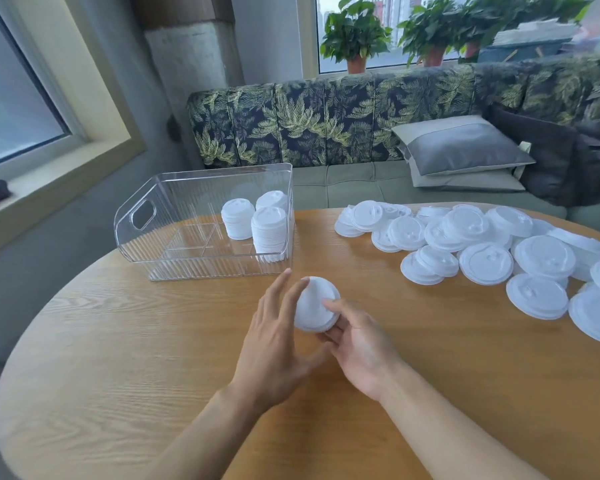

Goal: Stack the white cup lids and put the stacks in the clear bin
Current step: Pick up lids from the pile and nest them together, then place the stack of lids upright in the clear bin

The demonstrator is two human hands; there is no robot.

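Between both hands, just above the wooden table (153, 358), sits a small stack of white cup lids (315, 304). My left hand (274, 344) cups its left side with long straight fingers, thumb underneath. My right hand (357, 344) pinches its right edge with thumb and fingers. The clear bin (142, 233) stands at the back left of the table and holds three tall lid stacks (269, 233) in its right end. Several loose white lids (485, 251) lie spread in a pile over the table's right side.
Behind the table runs a leaf-patterned sofa (326, 123) with grey cushions (461, 147). Potted plants (355, 36) stand on the window sill behind it. The table's round edge curves close on the left.
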